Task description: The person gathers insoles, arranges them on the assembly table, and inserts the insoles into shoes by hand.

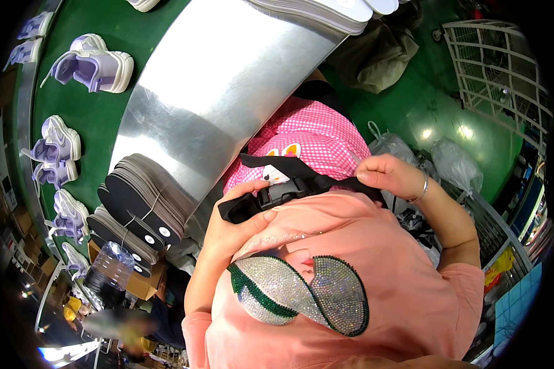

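A black strap with a plastic buckle (282,193) lies across my waist, over my peach shirt. My left hand (243,212) is closed around the buckle's left end, thumb below and fingers above. To the right, my right hand (393,174) pinches the black strap (351,182) between thumb and fingers; a bracelet (423,186) circles that wrist. A loose strap end (271,162) rests above the buckle. Beneath the strap lies a pink checked cloth (323,126) with a cartoon patch.
A shiny metal plate (221,67) lies ahead, with banded stacks of insoles (148,200) at its near-left end and more insoles (326,15) at its far end. Purple-and-white shoes (92,64) sit on a green belt at left. At right are a white wire rack (498,67) and plastic bags (455,163).
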